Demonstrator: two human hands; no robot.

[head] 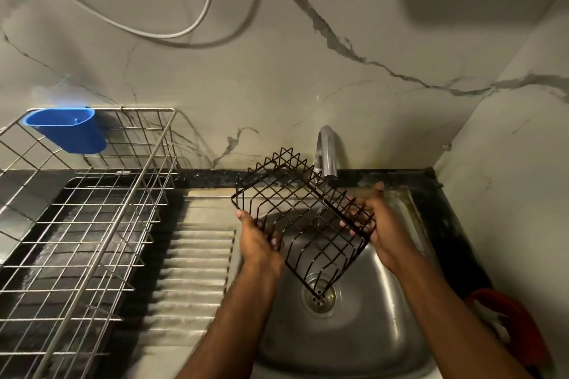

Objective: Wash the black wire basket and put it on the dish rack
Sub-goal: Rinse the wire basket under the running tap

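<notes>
The black wire basket [303, 218] hangs tilted over the sink [354, 332], one corner dipping toward the drain [318, 295] at about 6 o'clock and its upper edge just below the tap [327, 152] at 12 o'clock. Water appears to be running from the spout onto the wires, though the stream is faint.

The main risk, as I judge it, is a slip: wet thin wire gives little to hold, and if either grip loosens the basket would swing down and strike the steel bowl. The tilt also puts the low corner close to the drain, where it could catch. Carrying it toward the dish rack [86, 224] at 9 o'clock would drip water over the ribbed drainboard [197, 271] and the tabletop.

The left hand [258, 243] grips the basket's 8 o'clock edge, thumb on top of the rim and fingers curled underneath. The right hand [380, 221] holds the 3 o'clock side, fingers threaded in among the wires and curled round them. Both forearms reach up from 6 o'clock, angled inward.
</notes>
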